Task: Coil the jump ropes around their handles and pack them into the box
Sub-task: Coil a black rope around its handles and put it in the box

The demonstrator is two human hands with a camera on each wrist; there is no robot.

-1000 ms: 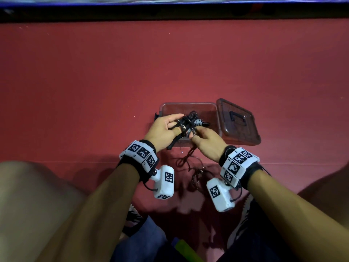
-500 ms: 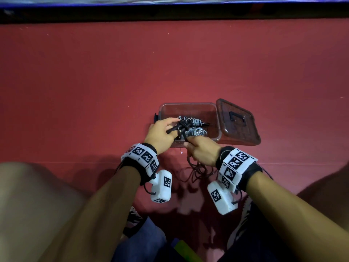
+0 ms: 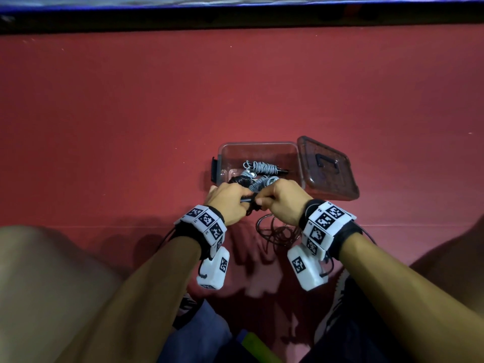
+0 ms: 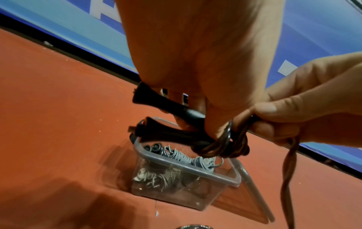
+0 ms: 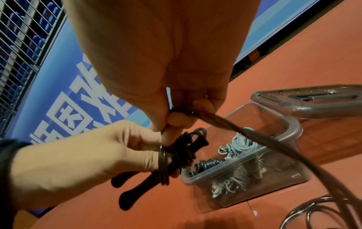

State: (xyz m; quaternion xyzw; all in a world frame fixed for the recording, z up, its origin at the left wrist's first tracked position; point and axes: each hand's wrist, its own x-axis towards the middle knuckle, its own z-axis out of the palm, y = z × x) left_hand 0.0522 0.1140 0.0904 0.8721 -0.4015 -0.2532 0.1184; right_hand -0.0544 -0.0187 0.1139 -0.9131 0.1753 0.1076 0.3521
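Both hands have dropped just short of the box (image 3: 259, 153), left hand (image 3: 230, 200) clenching the black handles (image 4: 166, 120), right hand (image 3: 284, 203) pinching the rope (image 5: 254, 139) for another wrap.

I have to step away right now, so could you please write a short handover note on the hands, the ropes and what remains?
Left hand grips the two black handles together.
Right hand pinches the dark brown rope, a few turns wound on.
Loose rope heap lies on the red floor.
Clear plastic box holds coiled grey ropes; lid beside it.
Left: finish coiling, pack.
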